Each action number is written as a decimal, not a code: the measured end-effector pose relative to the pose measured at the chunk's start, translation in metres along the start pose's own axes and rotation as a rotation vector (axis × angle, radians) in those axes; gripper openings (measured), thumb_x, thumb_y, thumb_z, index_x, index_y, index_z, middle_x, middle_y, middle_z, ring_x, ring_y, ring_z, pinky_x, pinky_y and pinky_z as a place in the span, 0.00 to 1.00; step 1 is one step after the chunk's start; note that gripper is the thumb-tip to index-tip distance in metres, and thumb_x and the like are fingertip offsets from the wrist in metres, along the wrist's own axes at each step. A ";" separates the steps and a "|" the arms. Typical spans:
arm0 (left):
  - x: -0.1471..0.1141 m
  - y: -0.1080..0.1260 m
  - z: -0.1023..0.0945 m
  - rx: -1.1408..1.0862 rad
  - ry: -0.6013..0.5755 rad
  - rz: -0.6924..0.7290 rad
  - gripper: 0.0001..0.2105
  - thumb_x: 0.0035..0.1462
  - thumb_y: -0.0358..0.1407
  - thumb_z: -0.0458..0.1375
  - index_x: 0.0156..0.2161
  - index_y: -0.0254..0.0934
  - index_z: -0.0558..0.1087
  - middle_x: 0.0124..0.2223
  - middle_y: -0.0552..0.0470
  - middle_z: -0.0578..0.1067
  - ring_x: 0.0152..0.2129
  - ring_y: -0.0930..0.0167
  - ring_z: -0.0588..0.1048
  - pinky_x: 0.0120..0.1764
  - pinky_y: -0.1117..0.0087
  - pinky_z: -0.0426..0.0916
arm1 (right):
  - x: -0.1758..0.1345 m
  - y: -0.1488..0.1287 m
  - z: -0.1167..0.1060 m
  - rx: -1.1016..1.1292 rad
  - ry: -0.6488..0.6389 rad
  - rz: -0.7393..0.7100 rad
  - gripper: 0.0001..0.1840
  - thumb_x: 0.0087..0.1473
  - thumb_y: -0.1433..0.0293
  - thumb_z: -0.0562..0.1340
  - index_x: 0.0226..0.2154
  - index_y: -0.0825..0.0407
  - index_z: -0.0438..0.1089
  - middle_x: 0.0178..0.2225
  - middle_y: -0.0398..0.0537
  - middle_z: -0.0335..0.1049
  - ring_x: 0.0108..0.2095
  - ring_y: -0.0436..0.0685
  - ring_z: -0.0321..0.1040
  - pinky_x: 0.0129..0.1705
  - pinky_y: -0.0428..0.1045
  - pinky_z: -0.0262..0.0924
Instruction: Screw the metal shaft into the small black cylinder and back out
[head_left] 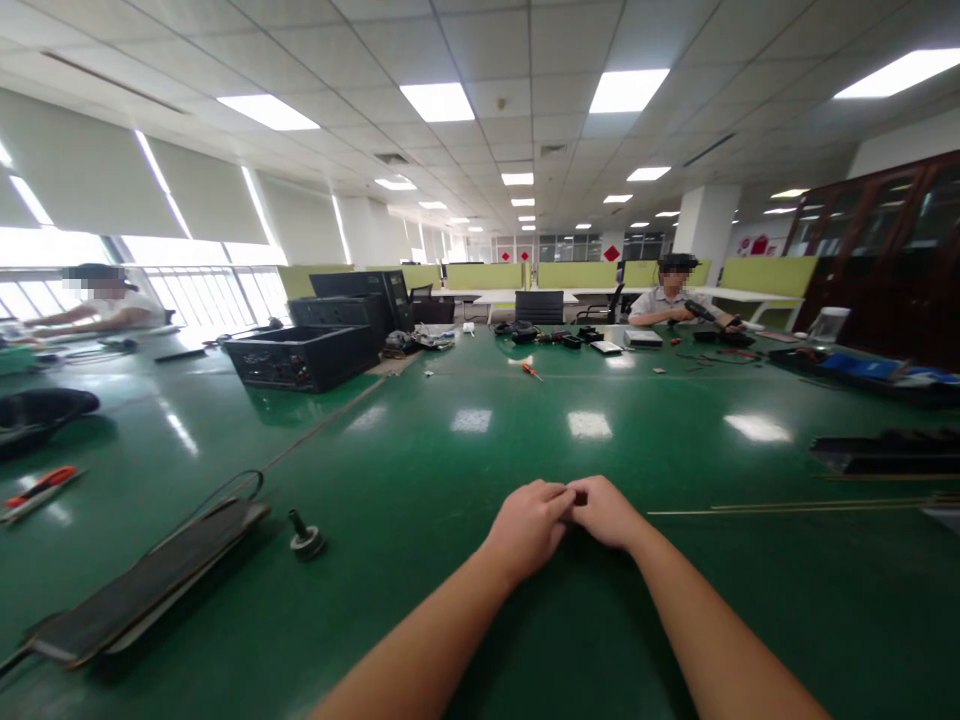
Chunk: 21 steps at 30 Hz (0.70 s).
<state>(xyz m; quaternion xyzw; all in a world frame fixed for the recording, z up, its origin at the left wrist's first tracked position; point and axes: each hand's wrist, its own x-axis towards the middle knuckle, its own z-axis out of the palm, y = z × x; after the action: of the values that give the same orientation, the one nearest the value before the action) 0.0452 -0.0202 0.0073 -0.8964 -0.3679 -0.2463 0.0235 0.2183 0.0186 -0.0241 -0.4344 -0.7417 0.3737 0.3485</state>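
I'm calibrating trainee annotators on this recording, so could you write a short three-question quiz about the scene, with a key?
1. True or false: the left hand and the right hand meet at the fingers.

2. Multiple choice: what is on the table between the long dark panel and the left hand?
A) an orange screwdriver
B) a round part with a stem
C) an open black box

3. Short answer: which hand are the thin rods nearer to?

Key: 1. True. 2. B. 3. The right hand.
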 end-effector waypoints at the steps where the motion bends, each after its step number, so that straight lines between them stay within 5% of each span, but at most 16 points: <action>1: 0.008 0.004 0.009 -0.016 -0.002 -0.018 0.19 0.52 0.25 0.58 0.50 0.40 0.73 0.48 0.48 0.77 0.42 0.65 0.74 0.46 0.64 0.70 | 0.000 0.002 -0.003 0.048 0.000 0.040 0.07 0.47 0.69 0.63 0.25 0.57 0.75 0.22 0.43 0.71 0.23 0.50 0.62 0.26 0.45 0.53; 6: 0.019 0.000 0.027 -0.090 0.035 -0.155 0.18 0.51 0.22 0.55 0.46 0.40 0.75 0.43 0.49 0.80 0.41 0.65 0.76 0.46 0.64 0.69 | -0.002 0.001 -0.015 0.147 -0.001 0.182 0.14 0.48 0.63 0.64 0.22 0.57 0.73 0.14 0.38 0.60 0.17 0.47 0.52 0.21 0.44 0.45; 10: 0.011 -0.013 0.014 -0.116 0.069 -0.246 0.11 0.56 0.28 0.55 0.43 0.40 0.74 0.39 0.50 0.81 0.37 0.66 0.78 0.42 0.67 0.72 | -0.003 -0.001 -0.016 0.155 -0.006 0.171 0.13 0.47 0.62 0.66 0.30 0.56 0.77 0.21 0.43 0.70 0.20 0.48 0.59 0.24 0.44 0.52; 13: -0.010 -0.032 -0.024 -0.157 0.148 -0.344 0.08 0.58 0.34 0.55 0.43 0.40 0.72 0.40 0.51 0.80 0.39 0.68 0.79 0.42 0.70 0.72 | -0.003 -0.001 -0.015 0.157 0.017 0.202 0.15 0.48 0.62 0.64 0.34 0.56 0.77 0.25 0.46 0.73 0.21 0.49 0.62 0.25 0.44 0.56; 16: -0.050 -0.060 -0.084 -0.056 0.272 -0.499 0.11 0.56 0.41 0.57 0.43 0.41 0.73 0.42 0.52 0.80 0.40 0.66 0.79 0.45 0.67 0.72 | -0.003 0.000 -0.015 0.145 0.000 0.200 0.14 0.49 0.63 0.64 0.33 0.57 0.77 0.25 0.47 0.73 0.22 0.49 0.63 0.26 0.44 0.57; 21: -0.132 -0.100 -0.177 0.221 0.514 -0.937 0.20 0.49 0.51 0.57 0.43 0.42 0.76 0.50 0.51 0.77 0.37 0.61 0.79 0.42 0.62 0.73 | -0.004 -0.001 -0.012 0.111 -0.013 0.190 0.14 0.50 0.63 0.64 0.33 0.56 0.78 0.26 0.47 0.74 0.23 0.50 0.64 0.27 0.44 0.58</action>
<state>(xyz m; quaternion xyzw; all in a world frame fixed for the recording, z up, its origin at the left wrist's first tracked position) -0.1769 -0.0727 0.0880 -0.5398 -0.7339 -0.4015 0.0944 0.2298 0.0182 -0.0183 -0.4805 -0.6777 0.4482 0.3303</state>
